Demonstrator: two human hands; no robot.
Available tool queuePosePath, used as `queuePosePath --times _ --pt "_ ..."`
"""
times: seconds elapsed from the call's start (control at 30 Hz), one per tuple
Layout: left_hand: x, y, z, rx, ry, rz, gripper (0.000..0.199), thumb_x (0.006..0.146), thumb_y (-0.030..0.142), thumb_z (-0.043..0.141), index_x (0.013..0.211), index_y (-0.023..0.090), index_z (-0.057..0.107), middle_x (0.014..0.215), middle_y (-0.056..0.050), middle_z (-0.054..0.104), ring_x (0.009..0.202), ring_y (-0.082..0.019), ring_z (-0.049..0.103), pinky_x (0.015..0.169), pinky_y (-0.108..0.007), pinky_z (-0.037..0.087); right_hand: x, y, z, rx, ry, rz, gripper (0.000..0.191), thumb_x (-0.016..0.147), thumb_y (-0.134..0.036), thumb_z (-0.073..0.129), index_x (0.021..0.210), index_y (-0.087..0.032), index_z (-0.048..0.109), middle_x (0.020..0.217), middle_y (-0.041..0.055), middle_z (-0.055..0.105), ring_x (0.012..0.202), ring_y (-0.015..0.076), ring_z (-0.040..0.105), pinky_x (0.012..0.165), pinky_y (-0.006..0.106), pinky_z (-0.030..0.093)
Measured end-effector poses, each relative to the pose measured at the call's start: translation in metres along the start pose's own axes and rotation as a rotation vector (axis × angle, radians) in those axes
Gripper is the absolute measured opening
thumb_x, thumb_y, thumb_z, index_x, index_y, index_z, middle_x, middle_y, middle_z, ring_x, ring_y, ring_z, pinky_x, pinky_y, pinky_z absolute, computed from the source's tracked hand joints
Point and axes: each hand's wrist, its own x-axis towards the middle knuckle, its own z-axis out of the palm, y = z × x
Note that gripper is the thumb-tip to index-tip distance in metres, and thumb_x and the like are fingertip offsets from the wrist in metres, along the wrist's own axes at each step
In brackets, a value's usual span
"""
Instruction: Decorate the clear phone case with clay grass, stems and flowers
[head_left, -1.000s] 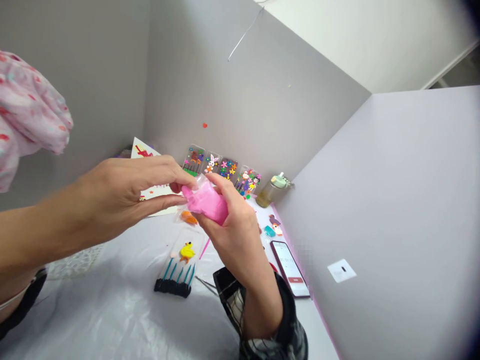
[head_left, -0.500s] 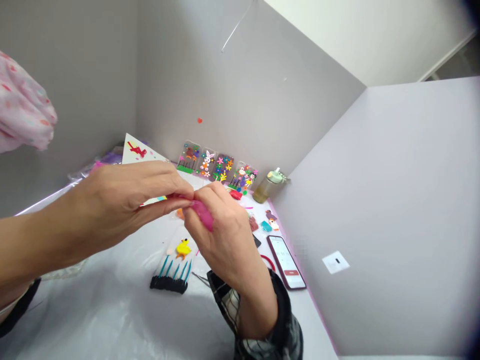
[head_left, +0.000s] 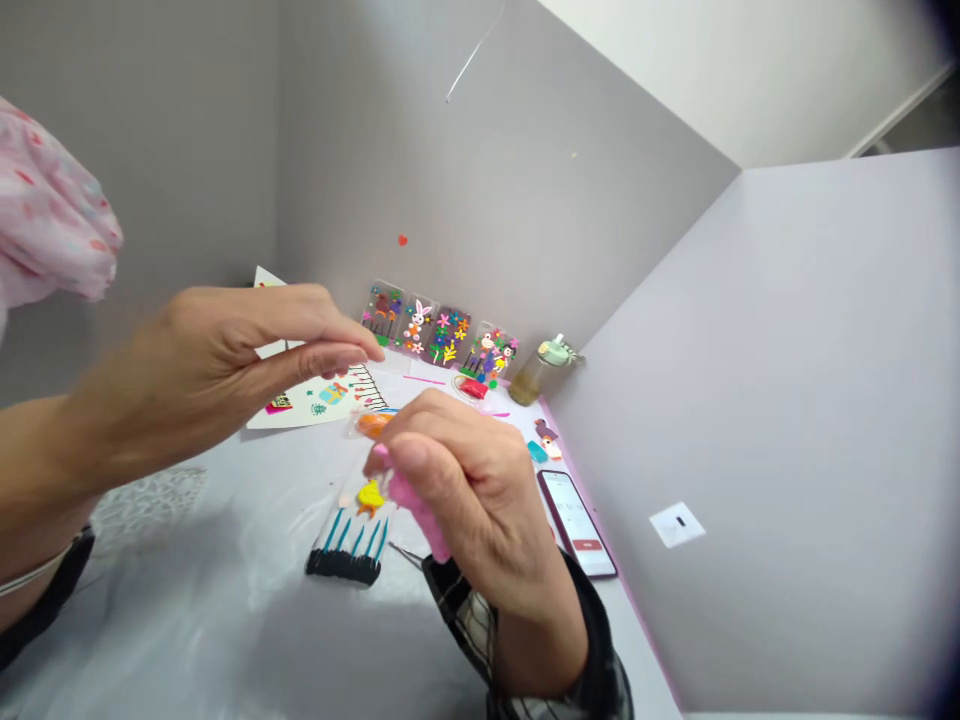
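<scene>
My right hand [head_left: 476, 490] is closed around a lump of soft pink clay [head_left: 421, 512], which hangs below its fingers. My left hand [head_left: 277, 340] hovers up and to the left, thumb and fingertips pinched together; whatever may be between them is too small or hidden to make out. Below the hands a clear phone case [head_left: 343, 566] lies on the table, decorated with a yellow clay duck [head_left: 370, 497], upright teal strips and a black band along its near end. The right hand partly covers the case's far end. Tweezers [head_left: 405, 553] lie beside it, partly under my right sleeve.
Several decorated phone cases [head_left: 418, 325] lean against the wall. A white sheet with drawings [head_left: 300, 408] lies behind my left hand. At the right are a bottle [head_left: 534, 370], a phone [head_left: 576, 525] and small clay birds [head_left: 547, 440]. An orange clay packet [head_left: 371, 425] and a red lump [head_left: 472, 388] lie farther back.
My hands were together on the pink clay and have moved apart. The left went up and away; the right lowered slightly and turned, still holding the clay.
</scene>
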Motion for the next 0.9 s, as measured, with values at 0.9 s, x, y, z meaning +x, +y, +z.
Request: queuePosePath --times 0.9 --pt "0.004 0.020 0.017 -0.149 0.048 -0.125 0.026 0.100 0.048 0.076 0.086 0.027 0.078 0.077 0.010 0.075 0.068 -0.008 0.068 0.064 -0.015 0.051 -0.108 0.149 -0.012 -0.207 0.382 0.626 0.023 0.087 -0.043 0.072 0.080 -0.022 0.078 0.087 0.0082 0.084 0.084 0.0262 0.076 0.083 0.039 0.061"
